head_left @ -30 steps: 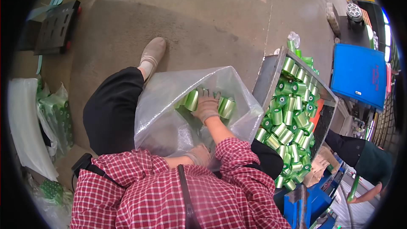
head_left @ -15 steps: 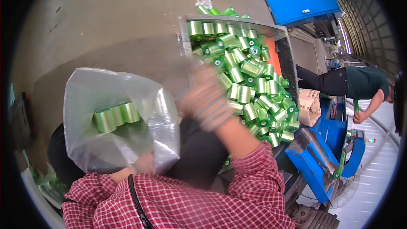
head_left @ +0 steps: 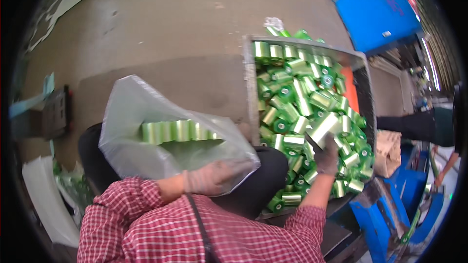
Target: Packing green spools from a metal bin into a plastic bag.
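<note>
A clear plastic bag [head_left: 141, 158] lies over my lap with its mouth spread. Inside it, a row of green film rolls [head_left: 181, 131] sits side by side. My gloved left hand [head_left: 214, 176] is closed on the bag's near right edge. To the right, a grey bin [head_left: 252, 92] holds a heap of loose shiny green film rolls [head_left: 292, 112]. Over this heap, my gloved right hand [head_left: 327, 158] has its fingers around a bright film roll [head_left: 324, 127]; its fingertips are partly hidden among the rolls.
An orange panel [head_left: 350, 90] lines the bin's far right inside. Beside the bin stand a brown paper sack [head_left: 388, 152] and blue machinery [head_left: 378, 212]. A blue cabinet [head_left: 378, 14] is at the far right. Another person [head_left: 414, 127] stands at the right. A white container [head_left: 51, 199] is at lower left.
My right hand has moved right, from between bag and bin onto the heap. My left hand has shifted to the bag's right edge. More rolls show in the bag. The view has turned.
</note>
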The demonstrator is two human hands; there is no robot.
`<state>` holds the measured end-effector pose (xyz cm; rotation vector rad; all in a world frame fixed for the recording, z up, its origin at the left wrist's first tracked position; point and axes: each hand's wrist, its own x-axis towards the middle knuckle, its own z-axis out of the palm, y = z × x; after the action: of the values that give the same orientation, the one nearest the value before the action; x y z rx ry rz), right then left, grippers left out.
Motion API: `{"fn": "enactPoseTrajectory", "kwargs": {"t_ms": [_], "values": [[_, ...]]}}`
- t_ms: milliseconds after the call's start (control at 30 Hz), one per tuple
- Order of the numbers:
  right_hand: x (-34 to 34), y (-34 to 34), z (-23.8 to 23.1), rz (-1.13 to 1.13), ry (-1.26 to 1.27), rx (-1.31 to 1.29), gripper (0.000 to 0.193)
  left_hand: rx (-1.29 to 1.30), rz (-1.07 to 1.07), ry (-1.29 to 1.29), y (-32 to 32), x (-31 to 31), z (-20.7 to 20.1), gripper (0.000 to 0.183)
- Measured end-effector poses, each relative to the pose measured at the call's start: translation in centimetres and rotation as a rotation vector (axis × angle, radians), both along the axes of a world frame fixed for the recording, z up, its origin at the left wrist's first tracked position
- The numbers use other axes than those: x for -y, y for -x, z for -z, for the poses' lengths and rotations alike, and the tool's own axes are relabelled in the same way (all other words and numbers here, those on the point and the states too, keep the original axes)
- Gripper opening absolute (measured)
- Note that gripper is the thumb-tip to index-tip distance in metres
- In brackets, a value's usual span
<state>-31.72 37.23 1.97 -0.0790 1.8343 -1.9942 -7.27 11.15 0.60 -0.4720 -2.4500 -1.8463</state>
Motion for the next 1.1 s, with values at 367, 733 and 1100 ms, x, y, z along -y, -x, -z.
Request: {"fn": "enactPoseTrajectory", "kwargs": {"t_ms": [367,733,1100], "values": [[30.8,-22.8,7.2,-0.759,-0.969,-0.114,0.107,0.679,0.099,0.834,-11.1,5.3,2.1,0.026],[20.3,-12.3,-2.3,-1.199,-1.806,-1.402,0.095,0.444,-0.118,1.721,-13.1,19.3,-5.2,0.082],[37.5,-22.7,4.8,-1.412,-1.299,-1.132,0.027,0.629,-0.996,0.775,-16.1,20.7,-6.4,0.068]]}}
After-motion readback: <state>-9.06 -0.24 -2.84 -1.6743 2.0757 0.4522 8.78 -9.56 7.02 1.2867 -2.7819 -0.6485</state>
